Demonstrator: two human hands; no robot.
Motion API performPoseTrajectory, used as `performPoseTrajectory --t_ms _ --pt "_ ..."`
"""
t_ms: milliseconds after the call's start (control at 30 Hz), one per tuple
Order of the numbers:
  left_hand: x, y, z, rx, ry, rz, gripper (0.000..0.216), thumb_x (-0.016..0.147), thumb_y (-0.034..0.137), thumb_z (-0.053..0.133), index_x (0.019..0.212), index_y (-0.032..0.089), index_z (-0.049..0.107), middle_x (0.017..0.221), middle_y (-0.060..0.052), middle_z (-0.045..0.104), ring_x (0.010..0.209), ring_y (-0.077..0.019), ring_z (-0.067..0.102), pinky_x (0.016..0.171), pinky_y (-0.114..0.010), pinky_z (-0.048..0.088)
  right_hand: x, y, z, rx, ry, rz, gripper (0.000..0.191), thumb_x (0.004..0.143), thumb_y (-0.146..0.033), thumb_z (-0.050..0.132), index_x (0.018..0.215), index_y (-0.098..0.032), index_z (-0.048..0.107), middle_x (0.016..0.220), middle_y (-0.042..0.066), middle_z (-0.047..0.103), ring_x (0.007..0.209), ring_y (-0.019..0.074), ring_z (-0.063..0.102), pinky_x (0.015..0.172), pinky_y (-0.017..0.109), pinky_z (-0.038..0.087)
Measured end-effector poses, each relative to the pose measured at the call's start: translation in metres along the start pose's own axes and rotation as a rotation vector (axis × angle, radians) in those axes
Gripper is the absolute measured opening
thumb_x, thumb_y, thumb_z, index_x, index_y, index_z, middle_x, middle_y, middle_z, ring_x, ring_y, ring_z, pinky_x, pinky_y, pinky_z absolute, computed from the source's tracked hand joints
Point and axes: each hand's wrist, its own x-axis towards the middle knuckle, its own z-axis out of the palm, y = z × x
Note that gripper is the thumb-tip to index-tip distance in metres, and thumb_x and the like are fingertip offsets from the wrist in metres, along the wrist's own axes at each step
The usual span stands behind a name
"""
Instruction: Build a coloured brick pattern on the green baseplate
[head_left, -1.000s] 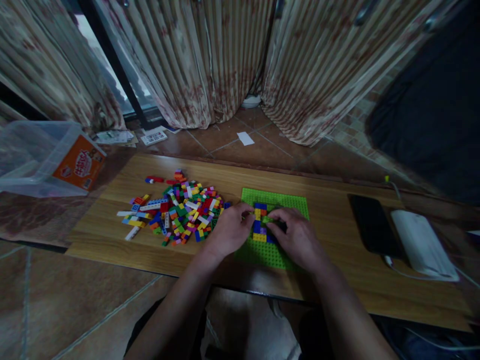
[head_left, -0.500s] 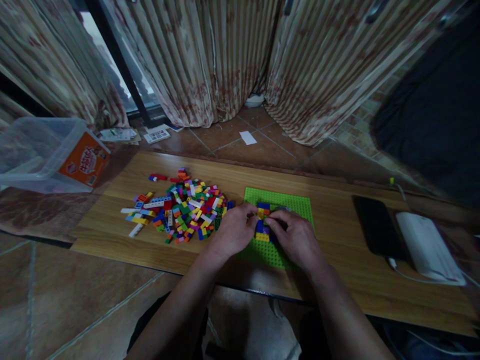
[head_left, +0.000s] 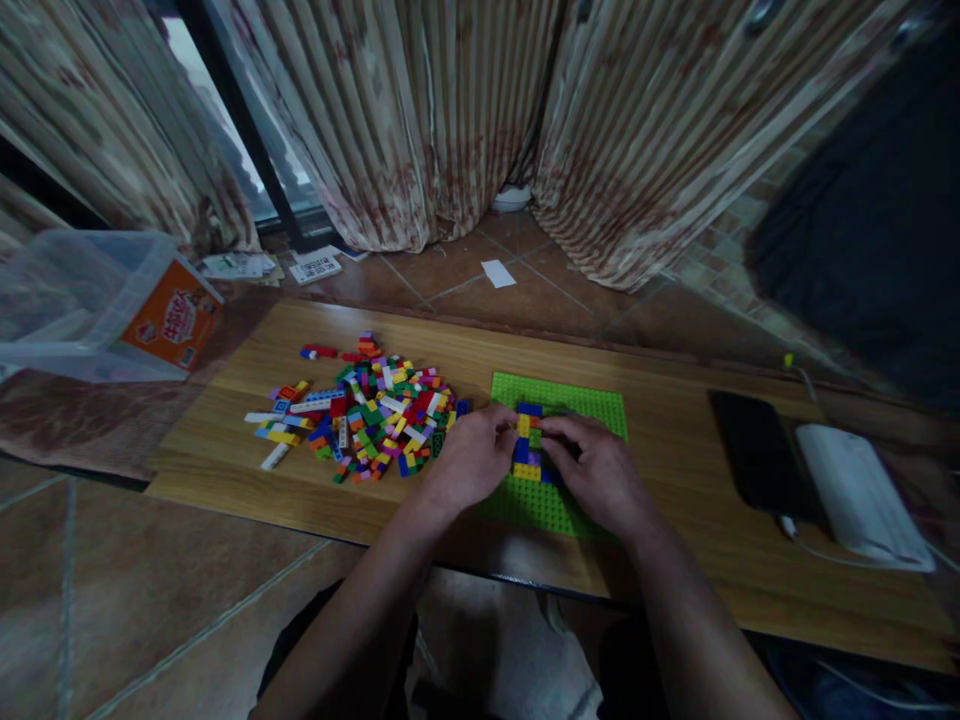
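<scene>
A person's two bare hands work over a green studded board (head_left: 525,510) lying on a long wooden table (head_left: 664,435). On the board, between the hands, sits a short column of toy bricks (head_left: 528,455) in blue, yellow, orange, green and purple. The left hand (head_left: 472,460) is at the column's left side, thumb and fingertips drawn close together; whether they pinch a brick cannot be told. The right hand (head_left: 600,470) is at the right side, thumb and forefinger slightly parted near the green part; its hold, too, cannot be told. Left of the board spreads a heap of loose bricks (head_left: 390,410) in many colours. Beyond it, at far left, stands a clear plastic box (head_left: 82,345) with an orange label. On the table's right lie a black phone (head_left: 761,455) and a white block (head_left: 859,490), side by side. Long patterned curtains (head_left: 360,120) hang behind.
</scene>
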Motion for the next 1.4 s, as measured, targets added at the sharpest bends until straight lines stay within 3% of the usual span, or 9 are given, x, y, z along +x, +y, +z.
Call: performPoseTrajectory --t_ms 200,533,800,1133,1400 --pt "0.0 0.0 0.0 -0.003 -0.007 -0.004 0.026 0.089 0.012 0.049 0.104 0.015 0.071 0.093 -0.006 0.075 0.087 -0.0182 0.069 0.082 -0.028 0.051 0.002 -0.003 0.002 -0.078 -0.037 -0.025 0.02 0.09 -0.029 0.059 0.106 -0.023 0.07 0.097 0.006 0.072 0.096 0.0258 0.063 0.086 0.042 0.048" --pt "0.0 0.0 0.0 0.022 -0.013 0.004 0.026 0.088 0.012 0.05 0.101 0.017 0.071 0.091 -0.005 0.074 0.085 -0.0177 0.068 0.08 -0.028 0.05 0.001 -0.01 0.009 -0.097 0.047 0.036 0.013 0.086 -0.03 0.061 0.093 -0.023 0.069 0.093 0.007 0.07 0.09 0.0254 0.063 0.083 0.041 0.049" --pt "0.0 0.001 0.0 0.032 -0.016 -0.008 0.023 0.089 0.013 0.051 0.101 0.015 0.071 0.09 -0.006 0.074 0.082 -0.0182 0.067 0.074 -0.027 0.049 -0.001 -0.01 0.007 -0.097 0.077 0.085 0.018 0.083 -0.019 0.056 0.095 -0.021 0.069 0.097 0.008 0.071 0.087 0.0238 0.065 0.082 0.04 0.05" --pt "-0.001 -0.001 0.001 0.016 0.006 0.014 0.02 0.088 0.014 0.051 0.096 0.017 0.069 0.091 -0.004 0.074 0.083 -0.0177 0.068 0.077 -0.027 0.05 -0.004 0.001 -0.004 -0.06 0.001 -0.015 0.018 0.083 -0.019 0.059 0.094 -0.025 0.071 0.094 0.005 0.071 0.09 0.024 0.064 0.083 0.041 0.05" --pt "-0.001 0.0 0.0 0.02 -0.018 0.018 0.019 0.089 0.015 0.051 0.095 0.016 0.07 0.09 -0.006 0.073 0.081 -0.0188 0.068 0.077 -0.029 0.051 -0.012 0.013 -0.021 0.199 0.012 0.182 0.018 0.081 -0.03 0.066 0.097 -0.025 0.074 0.096 0.004 0.074 0.085 0.0212 0.067 0.079 0.039 0.053"
